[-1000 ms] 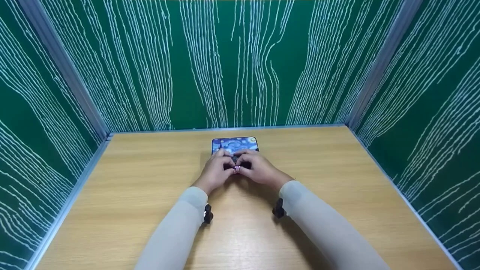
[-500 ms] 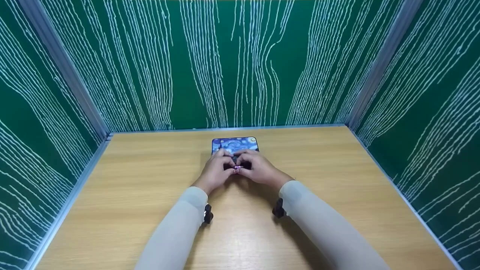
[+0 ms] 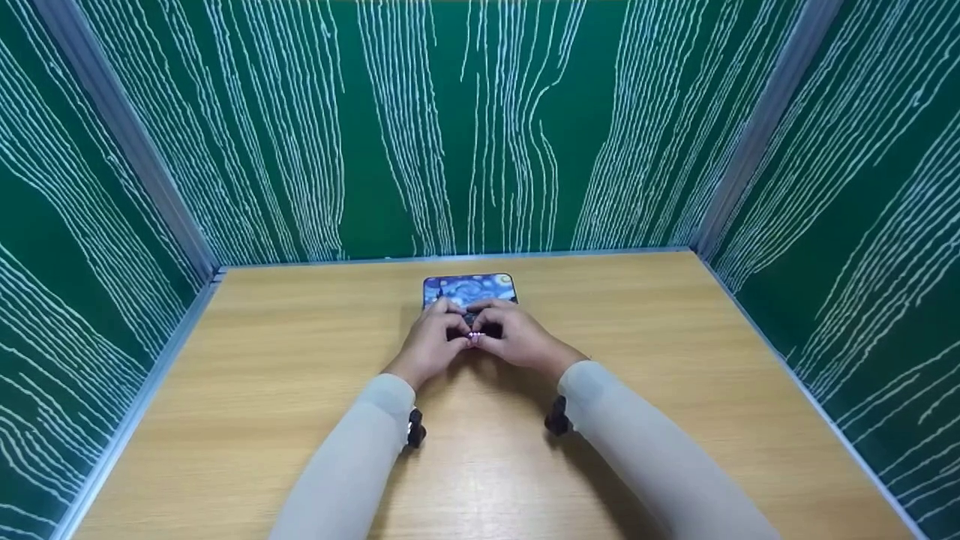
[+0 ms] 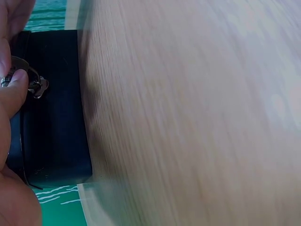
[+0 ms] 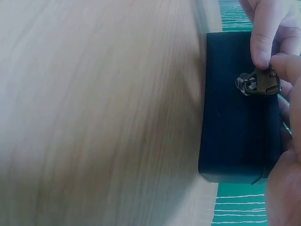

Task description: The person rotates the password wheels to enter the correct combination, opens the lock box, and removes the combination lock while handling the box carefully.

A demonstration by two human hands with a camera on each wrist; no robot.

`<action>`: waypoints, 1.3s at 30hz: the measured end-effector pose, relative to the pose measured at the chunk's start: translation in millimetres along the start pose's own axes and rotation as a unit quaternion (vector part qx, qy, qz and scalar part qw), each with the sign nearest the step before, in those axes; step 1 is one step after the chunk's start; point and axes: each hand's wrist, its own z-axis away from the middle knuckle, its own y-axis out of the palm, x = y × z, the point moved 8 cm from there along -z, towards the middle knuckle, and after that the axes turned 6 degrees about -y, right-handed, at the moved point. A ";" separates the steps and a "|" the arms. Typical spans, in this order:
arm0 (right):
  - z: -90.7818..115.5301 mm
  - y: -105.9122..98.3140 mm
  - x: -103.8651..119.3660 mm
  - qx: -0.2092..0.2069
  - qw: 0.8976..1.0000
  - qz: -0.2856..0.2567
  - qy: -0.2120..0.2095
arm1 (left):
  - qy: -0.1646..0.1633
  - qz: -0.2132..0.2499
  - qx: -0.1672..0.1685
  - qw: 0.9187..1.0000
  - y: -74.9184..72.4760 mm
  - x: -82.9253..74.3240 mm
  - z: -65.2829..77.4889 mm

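Note:
A small box (image 3: 469, 286) with a blue swirling painting on its lid and dark sides stands on the table. From a metal hasp (image 5: 242, 84) on its front side hangs a bronze-coloured padlock (image 5: 267, 85), with small dials along one edge. My left hand (image 3: 435, 335) and right hand (image 3: 523, 339) meet at this padlock, thumbs toward each other, and pinch it from both sides. In the left wrist view the left thumb (image 4: 18, 87) presses on the padlock's body. Other fingers rest around the box's lid edge, partly hidden behind the hands.
The light wooden table (image 3: 285, 390) extends around the box. Green panels with white wavy lines (image 3: 390, 150) rise behind it and on both sides, joined by grey posts (image 3: 772, 127). A dark device (image 3: 416, 427) sits on each sleeved wrist.
Both hands stay in the same place. Only the bright glint on the padlock between the thumbs changes slightly, and the box does not move.

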 end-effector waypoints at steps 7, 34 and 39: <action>-0.1 0.3 -0.6 -0.001 1.000 -0.009 -0.001 | 0.011 -0.015 -0.004 1.000 -0.4 -1.5 0.9; -1.5 -0.9 1.3 -0.001 1.000 0.010 -0.007 | 0.005 -0.011 -0.003 1.000 -2.1 -4.5 1.6; -2.1 -0.1 0.9 -0.002 1.000 0.013 -0.011 | 0.004 -0.011 -0.005 1.000 -3.5 -6.6 3.0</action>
